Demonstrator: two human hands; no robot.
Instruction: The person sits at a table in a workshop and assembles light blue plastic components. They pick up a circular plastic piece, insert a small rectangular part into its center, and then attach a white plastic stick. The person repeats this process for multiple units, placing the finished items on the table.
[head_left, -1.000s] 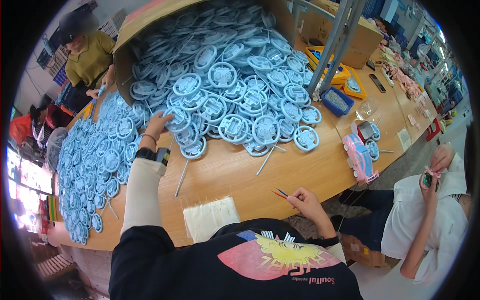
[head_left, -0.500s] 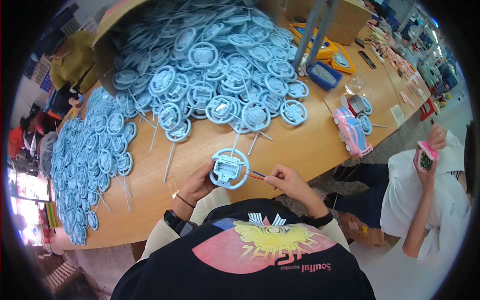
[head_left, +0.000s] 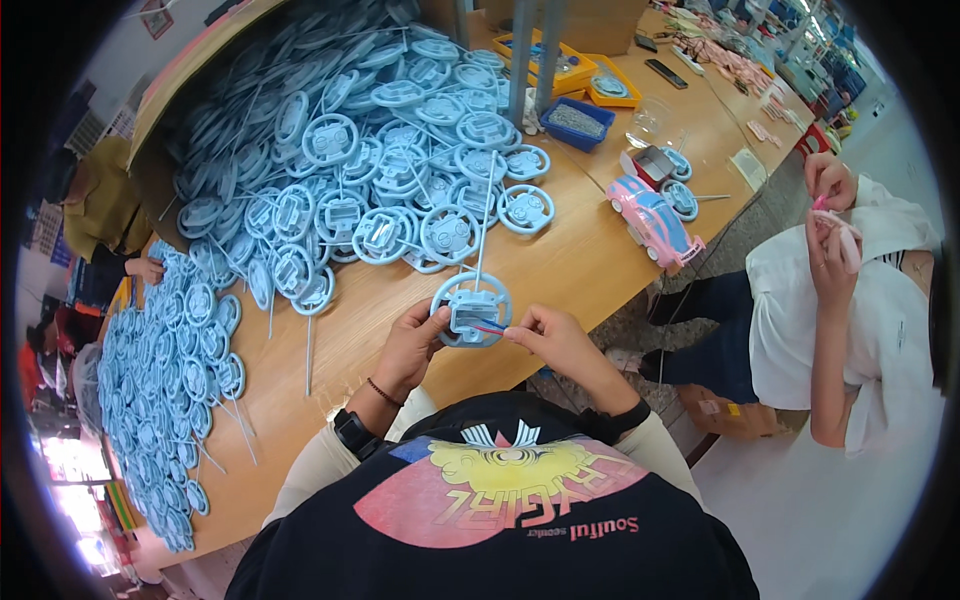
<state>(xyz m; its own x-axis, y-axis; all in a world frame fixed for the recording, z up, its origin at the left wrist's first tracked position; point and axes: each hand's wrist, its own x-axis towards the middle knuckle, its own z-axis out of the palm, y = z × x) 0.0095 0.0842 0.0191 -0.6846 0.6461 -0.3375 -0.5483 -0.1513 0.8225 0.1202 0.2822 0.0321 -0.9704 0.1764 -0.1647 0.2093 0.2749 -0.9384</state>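
Observation:
My left hand (head_left: 408, 345) is closed on the left rim of a light blue toy steering wheel (head_left: 496, 290), its thumb near the rectangular opening in the hub. The wheel is held above the front edge of the table, and a thin light blue rod stretches away from its top. Two thin strands, one red and one blue (head_left: 489, 325), run from the fingertips of my right hand (head_left: 548, 337) to the wheel's hub. My right hand pinches them; whether they are wires or tool prongs I cannot tell. Their far ends lie over the opening.
A large heap of similar wheels (head_left: 330, 140) spills from a box, with another pile (head_left: 170, 380) at left. A pink and blue toy car (head_left: 655, 222), a blue bin (head_left: 577, 123) and yellow trays (head_left: 612, 85) stand at right. Co-workers sit at right (head_left: 850, 300) and left (head_left: 105, 205).
The view has shifted, so the table things sit further left. The strands in my right hand have moved from the wheel's right rim in over its hub. My left hand still grips the wheel.

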